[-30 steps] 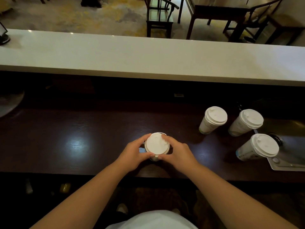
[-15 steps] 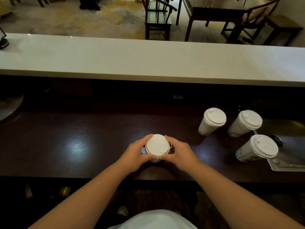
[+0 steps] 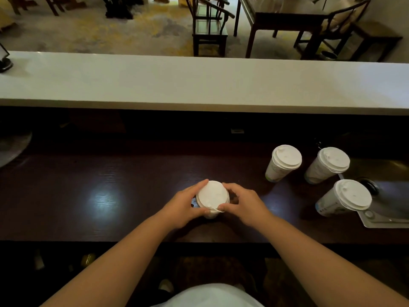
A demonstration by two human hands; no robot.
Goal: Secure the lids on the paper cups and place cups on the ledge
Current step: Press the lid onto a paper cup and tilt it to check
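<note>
1. Since a second ago, my left hand (image 3: 184,208) and right hand (image 3: 244,206) have stayed curled round the paper cup (image 3: 210,214), fingers shifted along its lid (image 3: 213,194).
2. That cup stands on the dark worktop (image 3: 110,196).
3. Three lidded cups (image 3: 283,162) stand well right; the white ledge (image 3: 199,83) lies beyond.

Both hands, left (image 3: 184,206) and right (image 3: 244,203), forward, fingers curled inward, thumbs nearly touching.
</note>
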